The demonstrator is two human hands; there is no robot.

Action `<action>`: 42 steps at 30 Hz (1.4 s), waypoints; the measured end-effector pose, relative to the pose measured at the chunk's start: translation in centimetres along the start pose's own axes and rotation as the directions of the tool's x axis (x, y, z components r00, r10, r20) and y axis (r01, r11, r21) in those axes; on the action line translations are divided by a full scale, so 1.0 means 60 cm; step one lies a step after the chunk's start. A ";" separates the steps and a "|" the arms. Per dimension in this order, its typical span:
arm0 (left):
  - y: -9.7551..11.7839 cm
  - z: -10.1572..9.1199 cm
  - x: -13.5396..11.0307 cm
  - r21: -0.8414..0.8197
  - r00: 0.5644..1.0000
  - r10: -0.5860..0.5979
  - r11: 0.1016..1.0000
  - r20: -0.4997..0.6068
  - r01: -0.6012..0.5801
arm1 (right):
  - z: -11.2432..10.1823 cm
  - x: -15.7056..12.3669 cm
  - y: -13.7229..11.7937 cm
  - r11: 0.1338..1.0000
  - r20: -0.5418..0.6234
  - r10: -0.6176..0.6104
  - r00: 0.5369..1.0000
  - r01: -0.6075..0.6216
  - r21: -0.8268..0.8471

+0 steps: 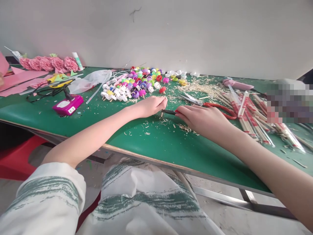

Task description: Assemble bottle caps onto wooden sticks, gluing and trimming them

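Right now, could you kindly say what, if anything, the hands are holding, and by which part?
Right hand: knife, by its handle. Left hand: seemingly a stick, exact hold hidden.

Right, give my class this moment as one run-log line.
left hand: holding wooden peg | right hand: gripping dark-bladed tool | colourful caps: heaped beyond left hand | scissors: lying beyond right hand

I am gripping a slim knife (169,112), its dark, narrow length lying nearly level and pointing left, with a bit of red showing where I am holding it. I am also grasping a short, pale wooden stick (161,114), its lower end poking down near the knife's tip, my grip hiding the rest.
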State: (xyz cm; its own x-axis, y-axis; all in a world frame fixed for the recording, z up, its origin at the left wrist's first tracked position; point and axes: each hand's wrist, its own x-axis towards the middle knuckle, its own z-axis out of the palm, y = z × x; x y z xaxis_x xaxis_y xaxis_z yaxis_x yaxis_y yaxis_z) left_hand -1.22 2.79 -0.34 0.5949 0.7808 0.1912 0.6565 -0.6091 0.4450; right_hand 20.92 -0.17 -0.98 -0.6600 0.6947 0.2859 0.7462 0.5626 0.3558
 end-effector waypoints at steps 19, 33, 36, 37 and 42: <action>-0.001 -0.002 -0.005 -0.025 1.000 -0.027 0.999 -0.005 0.027 | -0.007 -0.001 -0.009 1.000 0.113 -0.016 0.993 0.016 0.007; 0.006 -0.004 -0.003 0.022 0.999 0.042 0.999 0.014 -0.042 | -0.010 0.000 -0.017 1.000 0.178 -0.019 0.984 0.018 0.003; 0.001 -0.004 -0.003 0.003 1.000 0.023 1.000 0.012 -0.023 | -0.007 -0.004 -0.009 1.000 0.094 -0.003 0.996 0.002 0.006; 0.000 -0.003 -0.003 0.004 1.000 0.017 1.000 0.009 -0.017 | -0.008 -0.005 -0.008 1.000 0.066 0.007 0.998 -0.007 0.004; -0.002 -0.001 -0.002 0.008 1.000 0.015 1.000 -0.001 -0.015 | -0.006 -0.004 -0.004 1.000 -0.053 -0.030 0.998 0.030 -0.001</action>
State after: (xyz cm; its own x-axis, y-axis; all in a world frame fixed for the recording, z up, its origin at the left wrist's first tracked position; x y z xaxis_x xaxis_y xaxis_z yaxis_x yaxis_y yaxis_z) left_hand -1.41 2.77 -0.38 0.6046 0.7714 0.1985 0.6508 -0.6221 0.4353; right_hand 20.88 -0.61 -0.83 -0.6857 0.6529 0.3216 0.7261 0.5829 0.3647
